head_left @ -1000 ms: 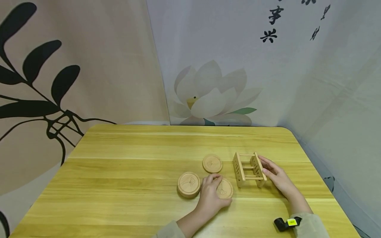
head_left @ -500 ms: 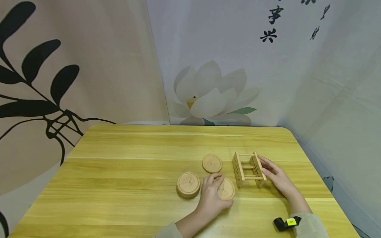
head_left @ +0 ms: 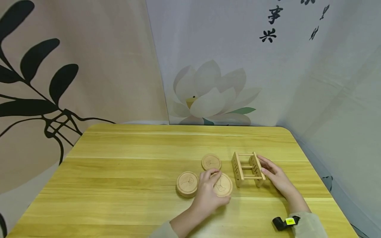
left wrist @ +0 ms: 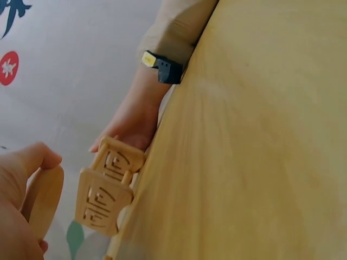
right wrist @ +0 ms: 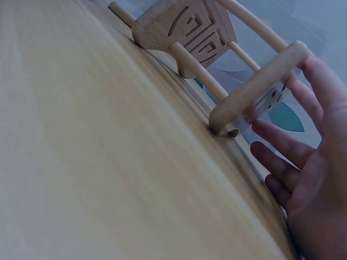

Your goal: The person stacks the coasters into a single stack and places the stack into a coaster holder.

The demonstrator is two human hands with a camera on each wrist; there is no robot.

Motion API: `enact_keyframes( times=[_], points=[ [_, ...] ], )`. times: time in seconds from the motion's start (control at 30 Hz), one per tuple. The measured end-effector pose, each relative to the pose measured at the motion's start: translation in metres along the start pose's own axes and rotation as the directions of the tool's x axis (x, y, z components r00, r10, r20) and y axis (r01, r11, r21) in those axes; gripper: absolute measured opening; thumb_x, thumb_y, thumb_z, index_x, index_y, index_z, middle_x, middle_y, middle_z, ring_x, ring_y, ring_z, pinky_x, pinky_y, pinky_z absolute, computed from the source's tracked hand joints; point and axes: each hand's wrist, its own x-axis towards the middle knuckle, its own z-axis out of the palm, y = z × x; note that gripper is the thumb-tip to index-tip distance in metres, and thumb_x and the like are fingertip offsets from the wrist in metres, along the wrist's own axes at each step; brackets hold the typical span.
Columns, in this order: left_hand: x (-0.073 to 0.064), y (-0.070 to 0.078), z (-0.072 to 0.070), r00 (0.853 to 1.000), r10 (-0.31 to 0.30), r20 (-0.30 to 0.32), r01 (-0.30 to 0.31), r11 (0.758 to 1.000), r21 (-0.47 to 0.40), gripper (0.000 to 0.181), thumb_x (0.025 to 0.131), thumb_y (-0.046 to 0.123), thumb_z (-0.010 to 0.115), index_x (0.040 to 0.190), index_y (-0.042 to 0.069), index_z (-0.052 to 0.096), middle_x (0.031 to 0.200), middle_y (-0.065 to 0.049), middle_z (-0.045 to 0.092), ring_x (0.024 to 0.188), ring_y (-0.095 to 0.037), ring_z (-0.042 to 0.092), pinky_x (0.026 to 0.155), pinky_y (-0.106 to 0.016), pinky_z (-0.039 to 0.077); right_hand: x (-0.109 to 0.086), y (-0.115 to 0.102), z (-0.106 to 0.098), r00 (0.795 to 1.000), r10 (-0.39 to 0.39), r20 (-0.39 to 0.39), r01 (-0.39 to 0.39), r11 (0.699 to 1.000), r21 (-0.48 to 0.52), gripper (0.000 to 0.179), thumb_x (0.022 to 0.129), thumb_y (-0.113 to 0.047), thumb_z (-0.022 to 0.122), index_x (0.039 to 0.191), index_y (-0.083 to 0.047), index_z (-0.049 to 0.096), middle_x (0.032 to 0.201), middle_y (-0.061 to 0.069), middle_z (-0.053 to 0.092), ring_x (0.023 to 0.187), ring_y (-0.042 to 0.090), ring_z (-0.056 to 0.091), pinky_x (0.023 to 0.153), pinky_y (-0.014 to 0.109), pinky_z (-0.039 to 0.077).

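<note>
A round wooden coaster [head_left: 223, 185], engraved with a leaf design, is held by its rim between the thumb and fingers of my left hand [head_left: 205, 191]. The left wrist view shows that coaster [left wrist: 46, 197] nearly edge-on in the grip. Just left of the hand lies a stack of similar coasters [head_left: 187, 183], and another coaster [head_left: 211, 162] lies flat behind it. To the right stands a small wooden rack [head_left: 237, 170] with two slotted side panels joined by rods. My right hand [head_left: 275, 175] rests with fairly straight fingers against its right panel [right wrist: 263, 89].
All of this is on a wood-grain table [head_left: 119, 185]. A black wrist device [head_left: 285, 222] with a yellow label sits at the right sleeve. Printed curtains [head_left: 327, 82] hang behind the table and beside its right edge.
The coaster in my left hand shifts slightly right, then left and away from me, and more of its face shows now. The right hand and the rack stay in place.
</note>
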Motion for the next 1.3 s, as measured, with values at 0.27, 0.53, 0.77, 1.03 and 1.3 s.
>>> enact_keyframes(
  times=[0.27, 0.53, 0.77, 1.03, 1.3],
  points=[
    [0.000, -0.002, -0.010, 1.000, 0.028, -0.007, -0.028, 0.999, 0.021, 0.078, 0.054, 0.021, 0.083, 0.123, 0.003, 0.053, 0.126, 0.009, 0.043, 0.117, -0.012, 0.032, 0.096, -0.036, 0.034, 0.000, -0.001, 0.000, 1.000, 0.014, 0.008, -0.014, 1.000, 0.018, 0.047, 0.095, -0.014, 0.044, 0.141, -0.015, 0.030, 0.130, 0.017, 0.043, 0.108, 0.003, 0.046, 0.084, 0.019, 0.038],
    [-0.002, -0.007, -0.020, 1.000, 0.012, -0.010, -0.012, 1.000, 0.014, 0.079, 0.052, 0.020, 0.083, 0.124, 0.004, 0.053, 0.126, 0.010, 0.043, 0.117, -0.013, 0.033, 0.095, -0.037, 0.036, -0.001, -0.001, 0.000, 1.000, 0.015, 0.006, -0.015, 1.000, 0.026, 0.047, 0.095, -0.013, 0.044, 0.141, -0.014, 0.031, 0.131, 0.018, 0.042, 0.108, 0.002, 0.045, 0.084, 0.019, 0.039],
    [-0.003, -0.014, -0.030, 1.000, 0.011, -0.004, -0.011, 1.000, 0.002, 0.080, 0.052, 0.021, 0.084, 0.124, 0.006, 0.053, 0.125, 0.015, 0.040, 0.117, -0.011, 0.032, 0.094, -0.034, 0.036, -0.001, -0.002, 0.000, 1.000, 0.020, 0.009, -0.020, 1.000, 0.023, 0.048, 0.095, -0.014, 0.044, 0.141, -0.015, 0.030, 0.131, 0.018, 0.041, 0.108, 0.002, 0.045, 0.084, 0.019, 0.039],
    [-0.005, -0.019, -0.041, 1.000, 0.001, -0.010, 0.000, 1.000, 0.008, 0.080, 0.051, 0.022, 0.086, 0.123, 0.006, 0.054, 0.125, 0.011, 0.043, 0.116, -0.012, 0.033, 0.094, -0.039, 0.035, 0.000, -0.001, 0.001, 1.000, 0.013, 0.005, -0.013, 0.999, 0.031, 0.047, 0.095, -0.013, 0.044, 0.141, -0.014, 0.031, 0.131, 0.020, 0.042, 0.108, 0.002, 0.046, 0.084, 0.019, 0.039],
    [-0.006, -0.026, -0.049, 1.000, 0.011, -0.020, -0.011, 1.000, 0.019, 0.082, 0.050, 0.024, 0.087, 0.123, 0.006, 0.054, 0.125, 0.009, 0.044, 0.116, -0.013, 0.034, 0.092, -0.046, 0.035, 0.000, 0.000, 0.001, 1.000, 0.011, 0.001, -0.011, 1.000, 0.024, 0.047, 0.095, -0.013, 0.044, 0.141, -0.015, 0.031, 0.130, 0.019, 0.043, 0.107, 0.003, 0.046, 0.083, 0.020, 0.039]
  ],
)
